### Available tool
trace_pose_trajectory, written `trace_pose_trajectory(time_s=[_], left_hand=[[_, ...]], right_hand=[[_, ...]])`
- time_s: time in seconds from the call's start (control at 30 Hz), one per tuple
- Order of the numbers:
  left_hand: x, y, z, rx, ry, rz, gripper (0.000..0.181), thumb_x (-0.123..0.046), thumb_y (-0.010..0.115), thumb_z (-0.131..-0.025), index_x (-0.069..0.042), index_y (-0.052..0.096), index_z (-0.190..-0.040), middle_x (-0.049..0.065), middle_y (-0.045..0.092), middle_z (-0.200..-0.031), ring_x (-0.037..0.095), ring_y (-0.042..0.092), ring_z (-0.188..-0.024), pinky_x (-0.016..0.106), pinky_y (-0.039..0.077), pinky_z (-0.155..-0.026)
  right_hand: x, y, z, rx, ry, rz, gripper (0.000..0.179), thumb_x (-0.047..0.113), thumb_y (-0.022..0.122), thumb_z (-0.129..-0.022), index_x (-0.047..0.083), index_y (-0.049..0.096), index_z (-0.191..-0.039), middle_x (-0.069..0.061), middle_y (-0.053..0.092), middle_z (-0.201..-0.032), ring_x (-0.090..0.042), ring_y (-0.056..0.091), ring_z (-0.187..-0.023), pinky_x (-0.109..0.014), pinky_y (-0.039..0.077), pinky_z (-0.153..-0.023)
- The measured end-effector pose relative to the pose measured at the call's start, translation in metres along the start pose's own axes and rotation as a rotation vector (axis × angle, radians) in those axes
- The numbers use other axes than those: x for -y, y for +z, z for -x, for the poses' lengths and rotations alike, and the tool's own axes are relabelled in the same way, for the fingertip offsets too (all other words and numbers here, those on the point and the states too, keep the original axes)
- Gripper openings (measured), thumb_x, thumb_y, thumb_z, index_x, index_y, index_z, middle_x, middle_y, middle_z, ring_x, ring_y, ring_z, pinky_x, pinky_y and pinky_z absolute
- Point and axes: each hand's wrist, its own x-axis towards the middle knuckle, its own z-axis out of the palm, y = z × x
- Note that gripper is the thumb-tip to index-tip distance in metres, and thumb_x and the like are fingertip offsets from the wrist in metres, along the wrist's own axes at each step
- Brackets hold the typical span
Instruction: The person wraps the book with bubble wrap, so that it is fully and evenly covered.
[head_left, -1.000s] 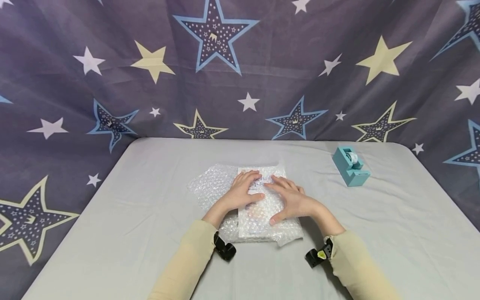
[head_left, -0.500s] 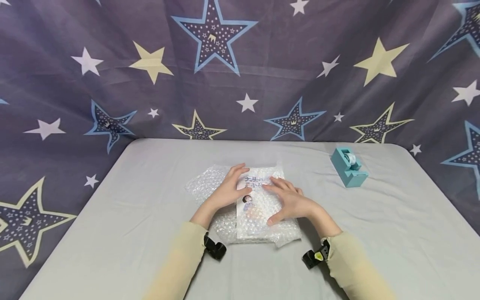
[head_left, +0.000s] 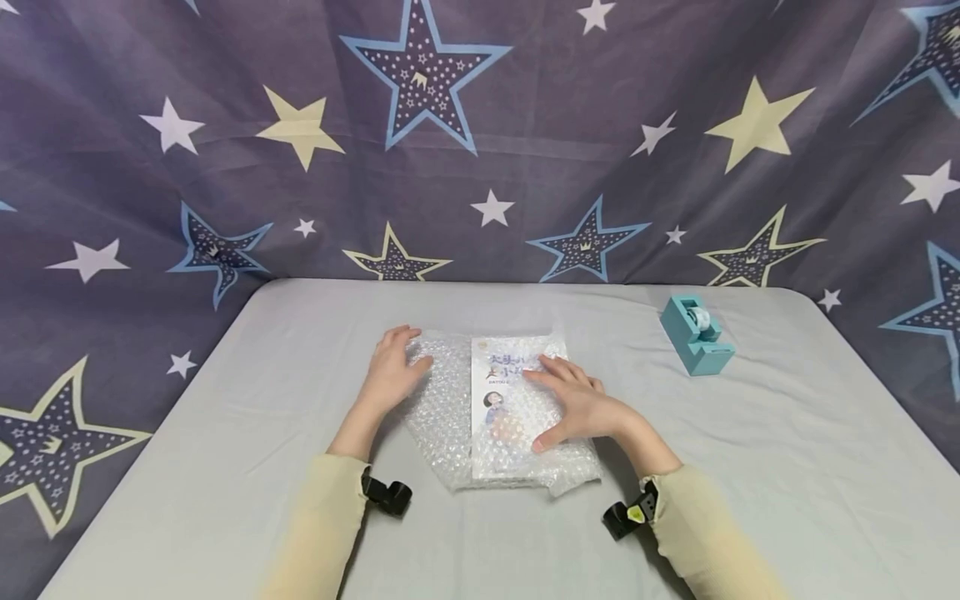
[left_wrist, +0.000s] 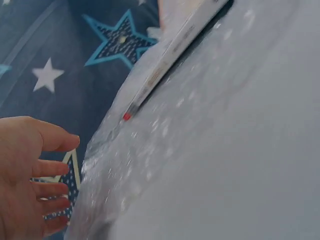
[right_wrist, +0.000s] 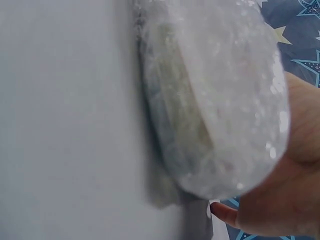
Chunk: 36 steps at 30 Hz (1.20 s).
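Note:
A white book [head_left: 491, 454] with blue lettering and a drawn figure lies at the table's middle in the head view. Clear bubble wrap [head_left: 444, 425] covers its right part and spreads out flat to its left. My right hand [head_left: 588, 408] rests on the wrapped right side, fingers spread; in the right wrist view it sits behind the bulging fold of wrap [right_wrist: 240, 110]. My left hand [head_left: 388, 373] is by the wrap's left edge, its fingers relaxed and holding nothing. The left wrist view shows this hand [left_wrist: 30, 175] beside the wrap [left_wrist: 150, 145] and the book's edge [left_wrist: 170, 55].
A teal tape dispenser [head_left: 697, 337] with a roll of clear tape stands at the right rear of the table [head_left: 225, 467]. A dark curtain [head_left: 525, 108] with stars hangs behind the table and at both sides.
My left hand has moved left from atop the wrapped book to the wrap's left edge, uncovering the cover's lettering and drawing. My right hand has stayed in place.

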Motion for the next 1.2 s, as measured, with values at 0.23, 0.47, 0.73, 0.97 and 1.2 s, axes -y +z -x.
trace_pose_trajectory(time_s=[0.23,0.47,0.73,0.97,1.2], left_hand=[[0.016,-0.011,0.001,0.026,-0.127,0.031,0.055,-0.027,0.052,-0.088,0.005,0.04,-0.131,0.026,0.045,-0.128,0.039,0.044,-0.117,0.049,0.035,-0.1],[0.026,-0.022,-0.001,0.033,-0.204,0.015,0.051,-0.029,0.05,-0.089,0.002,0.044,-0.129,0.023,0.054,-0.115,0.035,0.051,-0.105,0.046,0.042,-0.089],[0.029,-0.036,0.002,0.056,-0.278,0.243,0.049,-0.022,0.052,-0.09,0.003,0.041,-0.131,0.005,0.051,-0.086,0.012,0.048,-0.068,0.024,0.043,-0.06],[0.024,-0.043,0.004,0.075,-0.28,0.328,0.046,-0.02,0.053,-0.09,0.001,0.044,-0.13,0.0,0.048,-0.081,0.009,0.047,-0.065,0.023,0.044,-0.06],[0.015,-0.046,0.004,0.127,-0.222,0.437,0.05,-0.02,0.056,-0.088,0.0,0.041,-0.132,-0.002,0.063,-0.088,0.006,0.051,-0.068,0.021,0.045,-0.065]], right_hand=[[0.0,0.0,0.0,0.002,-0.002,0.004,0.105,0.051,0.078,-0.056,0.02,0.028,-0.143,-0.012,0.005,-0.153,-0.037,0.004,-0.138,-0.068,0.01,-0.1],[0.0,0.002,0.0,-0.005,-0.002,0.002,0.105,0.052,0.078,-0.056,0.02,0.028,-0.143,-0.011,0.006,-0.153,-0.037,0.004,-0.138,-0.068,0.011,-0.1],[0.0,0.002,-0.001,-0.013,-0.002,0.014,0.106,0.053,0.078,-0.056,0.02,0.028,-0.143,-0.011,0.006,-0.153,-0.036,0.004,-0.138,-0.067,0.011,-0.101],[0.001,0.002,-0.001,-0.004,-0.001,0.003,0.106,0.053,0.078,-0.056,0.02,0.028,-0.143,-0.011,0.006,-0.153,-0.036,0.003,-0.138,-0.067,0.01,-0.101],[0.001,0.002,0.0,-0.003,0.003,0.001,0.105,0.052,0.078,-0.056,0.02,0.028,-0.143,-0.011,0.006,-0.153,-0.036,0.003,-0.138,-0.067,0.01,-0.101]])
